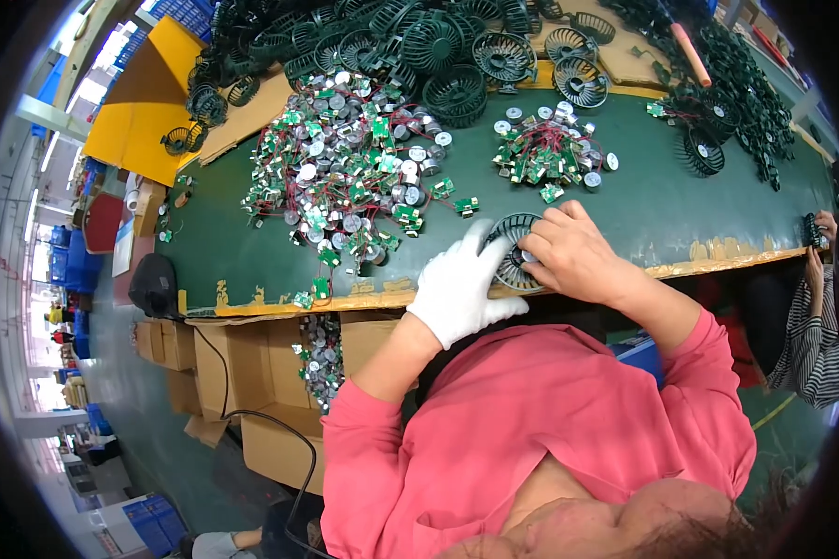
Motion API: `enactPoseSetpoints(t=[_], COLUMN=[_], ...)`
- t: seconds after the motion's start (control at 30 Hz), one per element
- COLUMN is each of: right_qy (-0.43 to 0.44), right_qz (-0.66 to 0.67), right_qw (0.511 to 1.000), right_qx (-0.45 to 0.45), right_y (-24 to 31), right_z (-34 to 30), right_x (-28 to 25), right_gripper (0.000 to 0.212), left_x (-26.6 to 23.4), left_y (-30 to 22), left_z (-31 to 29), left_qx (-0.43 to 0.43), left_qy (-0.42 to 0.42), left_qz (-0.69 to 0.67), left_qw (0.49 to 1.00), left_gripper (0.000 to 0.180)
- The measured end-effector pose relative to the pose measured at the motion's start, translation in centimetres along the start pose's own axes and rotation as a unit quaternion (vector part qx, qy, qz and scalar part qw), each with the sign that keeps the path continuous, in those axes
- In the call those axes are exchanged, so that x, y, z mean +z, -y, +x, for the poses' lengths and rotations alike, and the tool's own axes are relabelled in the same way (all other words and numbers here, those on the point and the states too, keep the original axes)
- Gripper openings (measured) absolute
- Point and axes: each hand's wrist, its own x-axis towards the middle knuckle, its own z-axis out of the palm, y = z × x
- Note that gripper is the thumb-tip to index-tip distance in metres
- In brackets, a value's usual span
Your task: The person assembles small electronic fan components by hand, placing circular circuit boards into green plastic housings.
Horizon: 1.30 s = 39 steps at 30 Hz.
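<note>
Round dark fan housing (510,273) is mid-frame, at the table's near edge, between both hands; its left and right sides are covered, so only part of the slatted ring shows. Left hand (457,284), white glove: half open, fingers stretched against the housing's left side, thumb spread away below; can't tell if it grips or just steadies. Right hand (573,250), bare: fingers curled and bunched over the housing's right side, a small silvery part (529,256) peeking out at the fingertips. Mostly covered, looks like a motor; exact pinch not visible.

Green table (214,219), yellow tape worn along its edge. Big heap of motors with green boards and red wires (345,177) left of centre, smaller motor cluster (552,154) above the hands. Individual pieces overlap, not countable. Dark fan housings (429,47) piled top centre, cut by the frame edge. Upper right: dark tangled parts (741,98), too jumbled to identify; tool with an orange handle (691,56), its far end unclear.

Lower left: open cardboard box (275,373), partly under the table. Right edge: a co-worker's hands (817,270) and striped sleeve (816,359), cut off by the dark rim.
</note>
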Motion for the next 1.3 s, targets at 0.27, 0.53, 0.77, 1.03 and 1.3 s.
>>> enactPoseSetpoints(t=[0.27,0.53,0.77,1.03,1.3], right_qy=[0.095,0.091,0.154,0.074,0.097], right_qz=[0.006,0.019,-0.007,-0.111,-0.299], right_qw=[0.995,0.994,0.988,0.981,0.862], right_qx=[-0.016,-0.058,-0.030,0.142,0.399], right_y=[-0.7,-0.7,-0.6,-3.4,-15.4], right_z=[0.8,1.1,1.4,-6.9,-13.3], right_x=[0.1,0.5,0.7,-3.8,-8.8], right_gripper=[0.026,0.018,0.027,0.033,0.022], left_x=[1.3,1.5,1.6,-2.1,-3.4], left_y=[1.8,2.2,2.2,3.1,10.0], left_z=[-1.6,-1.5,-1.3,0.9,6.1], left_qx=[0.071,0.086,0.101,0.076,-0.045], left_qy=[-0.098,-0.127,-0.147,-0.248,-0.177], left_qz=[0.042,0.047,0.029,0.013,0.234], left_qw=[0.992,0.987,0.983,0.966,0.955], left_gripper=[0.039,0.033,0.034,0.028,0.013])
